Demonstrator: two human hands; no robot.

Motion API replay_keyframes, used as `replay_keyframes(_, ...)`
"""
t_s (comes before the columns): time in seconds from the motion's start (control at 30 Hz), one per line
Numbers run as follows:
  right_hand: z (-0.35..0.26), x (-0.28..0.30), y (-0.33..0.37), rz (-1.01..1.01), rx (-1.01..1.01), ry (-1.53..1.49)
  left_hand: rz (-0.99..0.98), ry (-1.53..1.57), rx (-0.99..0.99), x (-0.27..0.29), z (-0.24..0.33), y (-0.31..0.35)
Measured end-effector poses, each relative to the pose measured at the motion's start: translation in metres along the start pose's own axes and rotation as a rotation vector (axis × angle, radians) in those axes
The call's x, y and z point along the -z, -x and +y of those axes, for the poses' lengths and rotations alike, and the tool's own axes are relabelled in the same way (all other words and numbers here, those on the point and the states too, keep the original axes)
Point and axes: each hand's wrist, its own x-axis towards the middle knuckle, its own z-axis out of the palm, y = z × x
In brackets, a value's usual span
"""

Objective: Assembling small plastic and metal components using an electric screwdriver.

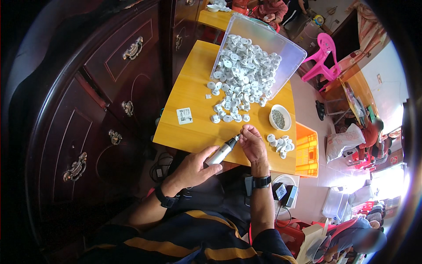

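— Left hand (191,169)? Wrapped around the electric screwdriver (223,151), lower centre, tip slanting up-right.
— Right hand (252,143)? Fingertips pinching a small white part at that tip; nearer hand, touching.

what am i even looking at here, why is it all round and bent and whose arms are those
This is one picture from a wide fisheye camera worn on a person's head, looking down; that lens bends straight edges. The arms belong to the wearer. The left hand grips a silver electric screwdriver, its tip meeting something small pinched in the right hand; what it is cannot be made out. On the yellow table a tipped clear plastic bin spills white round plastic parts. A white bowl holds small dark screws, and a smaller heap of white parts lies beside the right hand.
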Motion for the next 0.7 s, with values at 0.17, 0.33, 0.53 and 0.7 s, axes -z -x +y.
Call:
replay_keyframes(0.17, -0.008, 0.003, 0.001, -0.025, -0.039, 0.061, 0.053, -0.021, -0.063, -0.001, 0.004, 0.000)
replay_keyframes(0.33, -0.010, 0.006, 0.003, 0.025, -0.088, 0.103, 0.001, -0.200, -0.074, 0.000, 0.010, 0.000)
replay_keyframes(0.53, -0.005, 0.005, 0.002, 0.019, -0.060, 0.063, 0.023, -0.071, -0.067, 0.000, 0.007, -0.001)
replay_keyframes(0.7, -0.006, 0.000, 0.005, -0.056, -0.009, 0.007, -0.039, 0.263, 0.063, -0.002, -0.002, -0.001)
